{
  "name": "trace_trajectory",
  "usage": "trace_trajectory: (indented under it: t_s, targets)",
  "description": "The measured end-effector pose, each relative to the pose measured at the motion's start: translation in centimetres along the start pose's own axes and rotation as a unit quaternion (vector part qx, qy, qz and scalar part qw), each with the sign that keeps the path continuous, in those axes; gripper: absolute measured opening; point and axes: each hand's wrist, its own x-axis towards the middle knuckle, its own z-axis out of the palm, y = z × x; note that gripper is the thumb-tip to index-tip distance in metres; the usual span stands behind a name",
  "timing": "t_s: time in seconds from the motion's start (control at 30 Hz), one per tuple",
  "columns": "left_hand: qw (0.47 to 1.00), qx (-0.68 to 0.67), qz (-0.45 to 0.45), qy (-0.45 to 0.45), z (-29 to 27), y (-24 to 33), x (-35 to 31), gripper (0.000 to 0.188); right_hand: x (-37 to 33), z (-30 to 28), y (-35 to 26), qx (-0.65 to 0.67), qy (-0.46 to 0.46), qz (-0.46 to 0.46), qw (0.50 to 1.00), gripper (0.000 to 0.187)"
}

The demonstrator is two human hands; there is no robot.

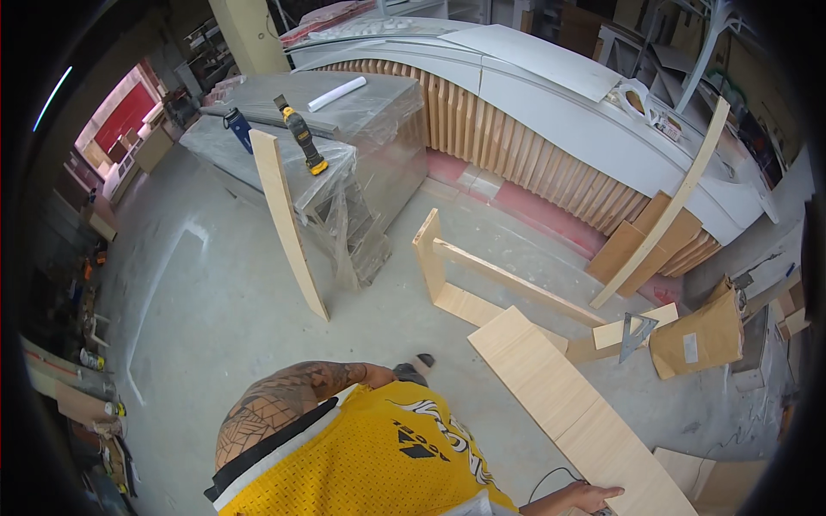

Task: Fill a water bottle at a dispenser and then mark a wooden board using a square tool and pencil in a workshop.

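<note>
My right hand (589,497) is at the lower edge of the view, closed at the side of a long pale plywood board (572,404). Its thumb lies over the board's face; the other fingers are mostly hidden. Something small and dark shows below that hand, too cut off to name. My tattooed left arm bends in toward my waist. The left hand (379,376) rests there beside my yellow shirt, its fingers hidden. Beyond the long board, a frame of joined wooden boards (469,305) stands on the floor.
A plastic-wrapped stack (379,163) carries a yellow-black cordless power tool (301,142), a blue bottle (237,129) and a white roll (336,94). Narrow boards stand upright left (288,224) and right (667,215). A metal square (636,335) sits near a brown paper bag (697,344). A curved slatted counter (551,95) stands behind.
</note>
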Motion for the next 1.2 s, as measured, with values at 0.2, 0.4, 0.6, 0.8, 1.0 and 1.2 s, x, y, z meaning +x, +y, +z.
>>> trace_trajectory:
  t_s: [0.2, 0.4, 0.6, 0.8, 1.0, 1.2]
  targets:
    - [0.974, 0.115, -0.033, -0.192, -8.6, -8.5, 0.9, 0.041, -7.7, -7.2, -5.4, 0.009, -0.038, 0.045, 0.998, 0.087]
    - [0.974, 0.158, 0.050, -0.152, -17.3, -15.1, 0.1, 0.052, -15.9, -9.4, 0.2, -0.079, 0.018, 0.157, 0.984, 0.090]
    - [0.925, -0.231, -0.051, -0.298, -21.7, -16.5, -6.0, 0.066, -25.3, -9.1, -9.5, 0.101, 0.063, 0.118, 0.986, 0.067]
    - [0.973, 0.058, 0.099, -0.199, -23.7, -20.4, -4.7, 0.060, -25.6, -12.0, -10.0, 0.210, 0.095, 0.140, 0.963, 0.052]
    - [0.971, 0.174, 0.091, -0.135, -21.9, -18.2, 1.5, 0.052, -26.9, -11.5, -10.8, 0.215, 0.147, 0.106, 0.960, 0.051]
    - [0.985, 0.123, 0.113, -0.045, -21.4, -15.4, 3.9, 0.043, -25.3, -15.6, -5.9, -0.060, 0.092, 0.058, 0.992, 0.077]
